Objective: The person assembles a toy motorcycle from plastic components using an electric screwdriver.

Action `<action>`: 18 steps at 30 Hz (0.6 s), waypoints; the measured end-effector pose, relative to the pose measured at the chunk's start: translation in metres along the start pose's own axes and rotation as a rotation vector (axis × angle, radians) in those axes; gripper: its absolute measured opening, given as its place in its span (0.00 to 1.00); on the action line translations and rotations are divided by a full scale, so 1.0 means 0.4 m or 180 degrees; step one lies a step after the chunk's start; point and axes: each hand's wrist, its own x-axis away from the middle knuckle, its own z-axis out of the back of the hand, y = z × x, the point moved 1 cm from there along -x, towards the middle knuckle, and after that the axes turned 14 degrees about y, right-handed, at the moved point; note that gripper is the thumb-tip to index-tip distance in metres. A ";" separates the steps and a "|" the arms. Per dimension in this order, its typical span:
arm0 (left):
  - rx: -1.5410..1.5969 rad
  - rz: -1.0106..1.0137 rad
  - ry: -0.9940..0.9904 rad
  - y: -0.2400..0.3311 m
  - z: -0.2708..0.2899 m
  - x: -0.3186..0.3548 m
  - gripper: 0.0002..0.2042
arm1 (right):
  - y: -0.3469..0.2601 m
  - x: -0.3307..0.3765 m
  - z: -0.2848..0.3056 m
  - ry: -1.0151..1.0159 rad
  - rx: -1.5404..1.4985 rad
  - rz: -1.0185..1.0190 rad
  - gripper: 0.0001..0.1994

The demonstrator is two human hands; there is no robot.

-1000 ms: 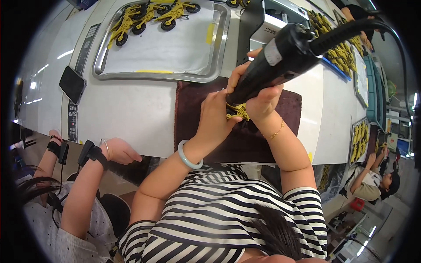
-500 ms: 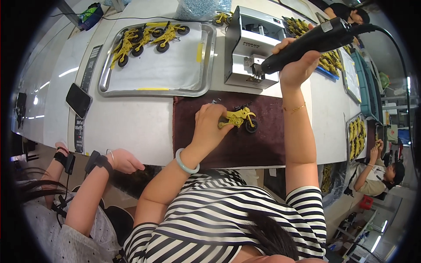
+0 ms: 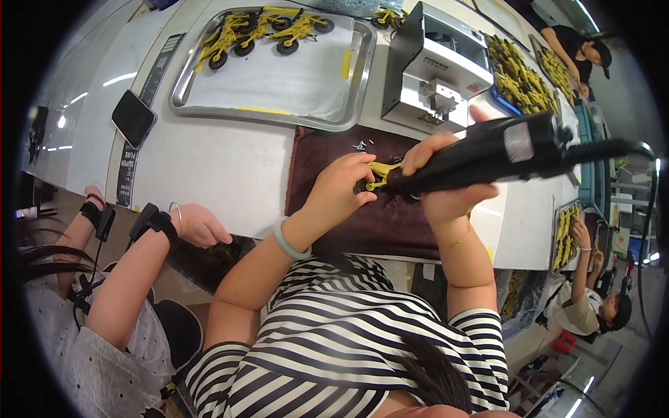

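My left hand (image 3: 339, 187) is closed on the rear part of a yellow toy motorcycle (image 3: 380, 168) over the dark maroon mat (image 3: 341, 230). Gripped in my right hand (image 3: 449, 202) is a black electric screwdriver (image 3: 488, 155), its cable running off to the right. The tool's front end points left and meets the toy; hand and tool hide the contact point and most of the motorcycle's front. A few small loose screws (image 3: 362, 145) lie on the mat just beyond my left hand.
A metal tray (image 3: 364, 76) with several yellow toy motorcycles (image 3: 296, 31) stands at the far left. Behind the mat is a boxy screw feeder (image 3: 435, 66). A phone (image 3: 134, 120) lies leftward. More toys fill a blue tray (image 3: 521, 73). A co-worker's hand (image 3: 202, 226) is at lower left.
My right hand has brought the screwdriver from the screw feeder down and toward me, onto the toy motorcycle. My left hand still holds the toy, now turned. The whole view has shifted slightly.
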 end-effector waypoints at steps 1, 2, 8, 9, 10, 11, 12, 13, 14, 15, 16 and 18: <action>0.0071 0.0020 0.0030 0.001 0.001 0.001 0.15 | 0.017 0.016 -0.004 -0.0083 -0.0048 0.0038 0.52; 0.0142 0.0040 0.0061 0.001 0.001 0.001 0.15 | 0.029 0.028 -0.006 -0.0166 -0.0095 0.0075 0.52; 0.0155 -0.0128 0.0131 -0.003 -0.003 0.002 0.15 | 0.047 0.041 -0.018 -0.0255 0.0053 0.0010 0.54; 0.0146 -0.0103 0.0148 -0.006 -0.002 0.004 0.15 | 0.049 0.042 -0.022 -0.0240 0.0051 -0.0017 0.55; 0.0174 -0.0146 0.0145 -0.008 -0.004 0.002 0.15 | 0.055 0.042 -0.021 -0.0246 0.0058 -0.0027 0.55; 0.0202 -0.0188 0.0141 -0.010 -0.006 0.001 0.15 | 0.065 0.042 -0.018 -0.0280 0.0080 -0.0016 0.54; 0.0210 -0.0174 0.0145 -0.013 -0.009 0.001 0.15 | 0.075 0.043 -0.014 -0.0313 0.0102 -0.0006 0.54; 0.0206 -0.0201 0.0172 -0.014 -0.009 0.003 0.14 | 0.086 0.046 -0.010 -0.0331 0.0096 -0.0026 0.54; 0.0201 -0.0226 0.0199 -0.016 -0.009 0.005 0.14 | 0.095 0.048 -0.005 -0.0401 0.0088 0.0060 0.53; 0.0193 -0.0200 0.0211 -0.016 -0.010 0.006 0.14 | 0.101 0.049 -0.001 -0.0471 0.0079 0.0145 0.52; 0.0213 -0.0214 0.0243 -0.014 -0.009 0.004 0.14 | 0.103 0.048 0.001 -0.0479 0.0074 0.0128 0.52; 0.0227 -0.0209 0.0280 -0.011 -0.008 0.004 0.14 | 0.109 0.047 0.003 -0.0607 -0.0008 0.0096 0.50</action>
